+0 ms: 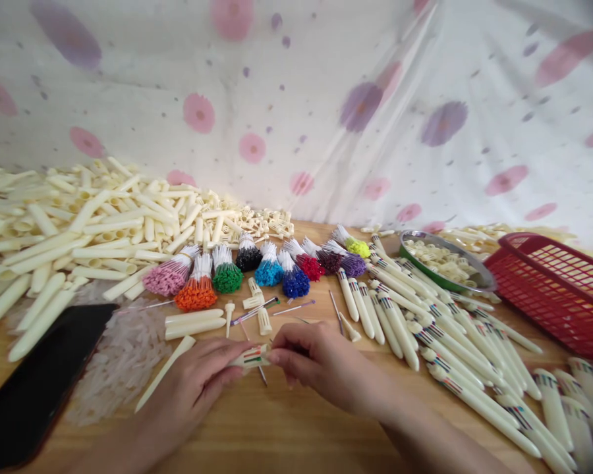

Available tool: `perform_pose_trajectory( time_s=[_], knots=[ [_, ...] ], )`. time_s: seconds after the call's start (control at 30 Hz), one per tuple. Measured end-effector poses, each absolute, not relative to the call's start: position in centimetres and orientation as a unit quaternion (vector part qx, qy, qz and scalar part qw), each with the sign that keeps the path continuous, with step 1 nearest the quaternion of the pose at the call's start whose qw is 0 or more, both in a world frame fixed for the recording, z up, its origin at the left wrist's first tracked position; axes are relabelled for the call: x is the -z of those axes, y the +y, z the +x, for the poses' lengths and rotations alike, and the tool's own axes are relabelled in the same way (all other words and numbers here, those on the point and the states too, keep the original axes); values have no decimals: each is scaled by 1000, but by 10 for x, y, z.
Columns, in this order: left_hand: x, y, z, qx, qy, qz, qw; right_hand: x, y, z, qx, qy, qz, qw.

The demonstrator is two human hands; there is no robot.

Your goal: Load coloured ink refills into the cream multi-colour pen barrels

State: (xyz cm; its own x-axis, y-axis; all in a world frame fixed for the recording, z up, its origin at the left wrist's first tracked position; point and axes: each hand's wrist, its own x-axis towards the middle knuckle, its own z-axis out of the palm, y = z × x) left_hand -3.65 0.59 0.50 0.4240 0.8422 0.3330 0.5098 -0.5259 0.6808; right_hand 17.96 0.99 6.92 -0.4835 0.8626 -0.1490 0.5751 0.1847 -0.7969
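Note:
My left hand [197,382] is closed around a cream pen barrel [250,357] with coloured sliders at its end. My right hand [316,359] pinches at that same end of the barrel, fingers pressed together. Both hands rest low on the wooden table [277,428]. Just beyond them lie loose thin refills [294,307] and short cream parts [263,320]. Bundles of coloured refills stand in a row: pink [167,278], orange [196,293], green [226,276], blue [269,272], red [310,266].
A big heap of cream pen barrels [69,224] fills the left. Assembled pens [449,349] lie in rows on the right. A green-rimmed metal bowl [477,282] and a red basket [558,296] stand at the far right. A black phone [34,388] lies at the left.

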Motion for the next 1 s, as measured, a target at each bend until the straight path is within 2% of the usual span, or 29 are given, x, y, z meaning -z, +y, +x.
perform_pose_trajectory(
  time_s=[0.1,0.2,0.3,0.37,0.47,0.6,0.67,0.87,1.0],
  knots=[
    [-4,7,-41,-343,427,798,252,-69,13,183,-409,-760,-465,199],
    [-1,7,-46,-347,457,770,279,-68,22,196,-308,-783,-508,184],
    [1,7,-48,-342,488,727,341,-55,34,212,-142,-797,-581,86],
    [0,7,-47,-353,505,684,392,-43,41,220,-72,-802,-593,15],
    [-1,10,-45,-385,494,619,474,-27,49,225,-59,-814,-577,-45],
    [1,13,-44,-405,419,580,569,-30,54,225,-72,-805,-587,-54],
    [2,13,-42,-407,405,568,590,-39,53,224,-97,-793,-601,-19],
    [-2,12,-38,-402,426,544,601,-68,31,219,-141,-826,-498,222],
    [-4,11,-42,-427,389,599,555,-78,12,209,-123,-875,-390,261]
  ],
)
